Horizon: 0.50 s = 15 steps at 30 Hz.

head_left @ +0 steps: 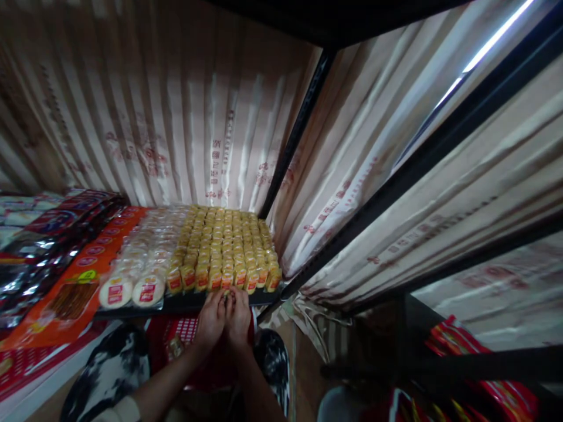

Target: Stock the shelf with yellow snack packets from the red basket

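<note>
My left hand (212, 317) and my right hand (238, 313) are side by side at the shelf's front edge (185, 302), in front of the yellow snacks. Their fingers are bent and closed together around a small yellow-wrapped snack (227, 295), mostly hidden by the fingertips. Just behind them stand tight rows of yellow-wrapped snacks (215, 246) with red and orange labels. Below my wrists a red basket (187, 329) sits between my knees, with a few wrapped pieces (175, 347) inside.
Left of the yellow rows lie round white packaged cakes (115, 292), an orange snack bag (94, 258) and dark shiny packets (39, 258). A black shelf post (303, 129) rises at the right, backed by printed curtains (189, 129). Red packets (457, 337) lie lower right.
</note>
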Available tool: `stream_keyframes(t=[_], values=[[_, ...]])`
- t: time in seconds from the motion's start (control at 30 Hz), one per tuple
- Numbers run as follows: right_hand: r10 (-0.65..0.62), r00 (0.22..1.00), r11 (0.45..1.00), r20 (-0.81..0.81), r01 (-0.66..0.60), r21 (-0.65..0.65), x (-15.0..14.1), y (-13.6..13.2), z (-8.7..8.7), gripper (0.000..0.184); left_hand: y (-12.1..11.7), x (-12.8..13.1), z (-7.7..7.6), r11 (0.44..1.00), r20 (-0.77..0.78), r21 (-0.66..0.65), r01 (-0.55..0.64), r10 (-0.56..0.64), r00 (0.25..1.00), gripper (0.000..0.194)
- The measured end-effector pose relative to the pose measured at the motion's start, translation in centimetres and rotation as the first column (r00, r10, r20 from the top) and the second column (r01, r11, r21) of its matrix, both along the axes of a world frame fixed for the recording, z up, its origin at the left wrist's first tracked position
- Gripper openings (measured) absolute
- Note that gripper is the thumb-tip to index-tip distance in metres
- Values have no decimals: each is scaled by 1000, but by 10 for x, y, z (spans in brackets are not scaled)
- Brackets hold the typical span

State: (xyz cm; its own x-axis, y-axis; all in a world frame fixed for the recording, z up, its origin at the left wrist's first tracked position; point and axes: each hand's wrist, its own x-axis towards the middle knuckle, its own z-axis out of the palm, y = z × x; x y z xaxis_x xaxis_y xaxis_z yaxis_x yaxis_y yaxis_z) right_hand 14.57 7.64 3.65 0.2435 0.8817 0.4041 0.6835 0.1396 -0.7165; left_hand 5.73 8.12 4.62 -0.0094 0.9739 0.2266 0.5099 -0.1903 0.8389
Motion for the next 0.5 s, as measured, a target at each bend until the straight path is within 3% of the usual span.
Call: stream_keyframes(t=[0.1,0.23,0.5], values=[[82,994,997,-71,-82,3,1,2,-9,38,1,2,0,999,-12,-47,26,-27,1000,41],[89,985,996,-147,-93,-17,1,5,-17,42,2,5,-1,995,-14,-83,56,-57,998,44],[110,982,991,-153,-120,-62,-1,5,-13,44,5,7,-8,995,-73,-89,35,-41,997,47]])
